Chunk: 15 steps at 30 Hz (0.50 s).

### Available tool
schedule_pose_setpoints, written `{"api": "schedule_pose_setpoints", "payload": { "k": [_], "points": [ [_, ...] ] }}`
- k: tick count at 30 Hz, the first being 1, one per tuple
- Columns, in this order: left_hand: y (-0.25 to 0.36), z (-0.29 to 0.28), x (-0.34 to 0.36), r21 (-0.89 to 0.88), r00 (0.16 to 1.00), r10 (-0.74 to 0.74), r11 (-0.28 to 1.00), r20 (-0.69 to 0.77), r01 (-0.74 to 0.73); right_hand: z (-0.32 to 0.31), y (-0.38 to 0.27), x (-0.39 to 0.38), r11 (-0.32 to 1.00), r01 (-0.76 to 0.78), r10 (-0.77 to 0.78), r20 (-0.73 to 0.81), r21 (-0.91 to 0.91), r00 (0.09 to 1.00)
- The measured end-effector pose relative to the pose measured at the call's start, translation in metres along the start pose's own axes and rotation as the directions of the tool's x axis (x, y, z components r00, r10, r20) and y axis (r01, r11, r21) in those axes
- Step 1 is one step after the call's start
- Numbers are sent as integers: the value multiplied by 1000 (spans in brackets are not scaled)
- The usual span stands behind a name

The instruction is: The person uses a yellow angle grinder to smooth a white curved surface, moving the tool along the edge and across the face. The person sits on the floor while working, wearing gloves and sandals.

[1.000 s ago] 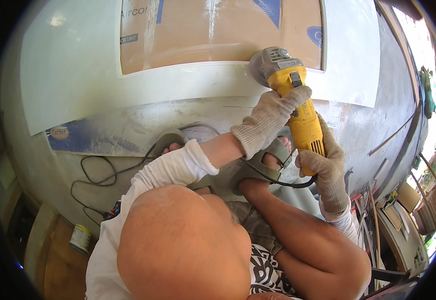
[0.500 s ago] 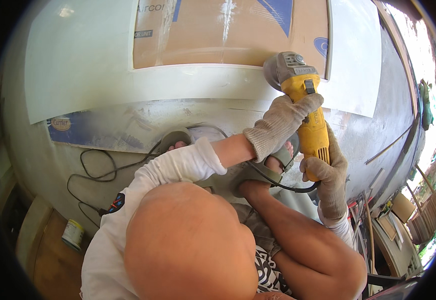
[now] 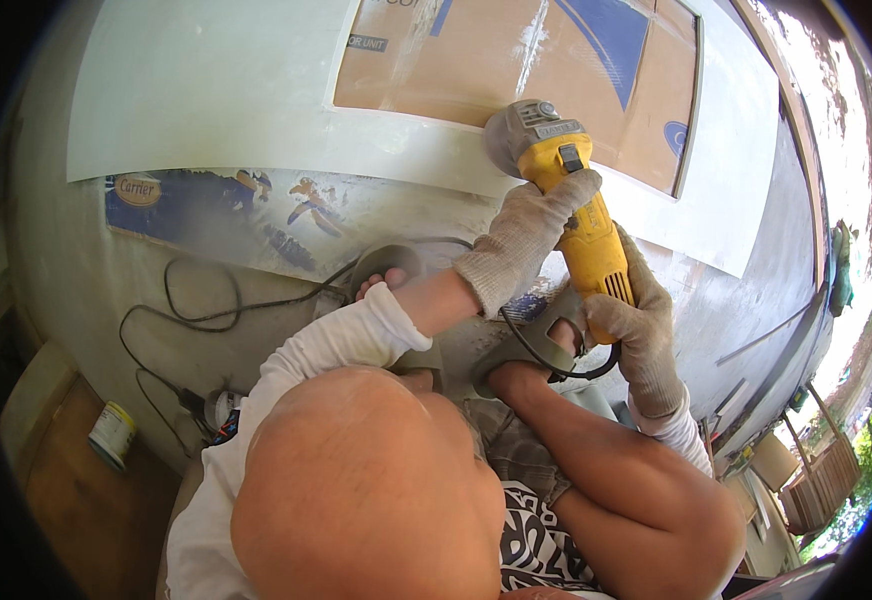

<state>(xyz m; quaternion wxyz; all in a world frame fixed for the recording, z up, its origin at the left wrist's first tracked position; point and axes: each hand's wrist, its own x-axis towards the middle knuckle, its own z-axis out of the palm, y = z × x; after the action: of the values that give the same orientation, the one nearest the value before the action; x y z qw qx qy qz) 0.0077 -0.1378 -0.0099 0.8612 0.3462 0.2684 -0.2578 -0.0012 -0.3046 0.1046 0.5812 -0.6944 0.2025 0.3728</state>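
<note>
Both my hands, in grey-beige knitted gloves, hold a yellow and grey angle grinder (image 3: 588, 235). My left hand (image 3: 556, 200) is closed round its front body, just behind the grey metal head. Round the rear end, near the cord, my right hand (image 3: 641, 315) is wrapped. The disc and its guard are at the lower edge of a rectangular opening in a large white sheet (image 3: 196, 100). Whether the disc touches the sheet I cannot tell. Brown printed cardboard (image 3: 446, 70) shows through the opening.
A black cord (image 3: 256, 308) loops across the dusty floor to my left. My sandalled feet (image 3: 536, 350) are close below the grinder. Blue printed cardboard (image 3: 191, 215) sticks out under the sheet. A small tub (image 3: 113, 435) stands at left; wood pieces (image 3: 821, 490) lie at right.
The grinder, with both hands on it, has moved left along the opening's lower edge. The view has also turned, so the sheet appears tilted.
</note>
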Motion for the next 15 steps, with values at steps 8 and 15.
{"api": "schedule_pose_setpoints", "payload": {
  "k": [8,15],
  "points": [
    [3,-13,1,-13,1000,-4,1000,-26,4,12,-2,5,1000,10,-10,-18,-7,1000],
    [0,-11,0,15,999,-31,999,-26,32,8,0,3,1000,-9,9,-6,13,1000]
  ]
}}
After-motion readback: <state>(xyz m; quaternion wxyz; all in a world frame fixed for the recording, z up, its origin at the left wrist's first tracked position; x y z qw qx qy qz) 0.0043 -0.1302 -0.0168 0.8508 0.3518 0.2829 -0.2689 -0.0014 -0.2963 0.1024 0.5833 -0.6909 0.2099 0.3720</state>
